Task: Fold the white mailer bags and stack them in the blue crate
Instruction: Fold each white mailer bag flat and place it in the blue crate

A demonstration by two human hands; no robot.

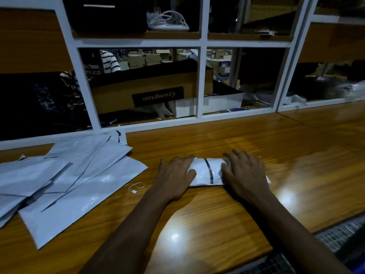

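Observation:
A folded white mailer bag [207, 172] with a dark stripe across it lies on the wooden table [217, 218] in front of me. My left hand [175, 175] presses flat on its left end. My right hand [244, 173] presses flat on its right end, fingers spread. Several unfolded white mailer bags [65, 180] lie fanned in a loose pile at the left of the table. At the bottom right a strip of the blue crate [339, 238] with a mesh wall shows below the table edge.
A white-framed shelf [200, 82] rises at the table's back, holding a brown Crompton carton [152, 91] and a white box [209, 103]. A small string tag [135, 187] lies between the pile and my left hand. A person in a striped shirt stands behind the shelf.

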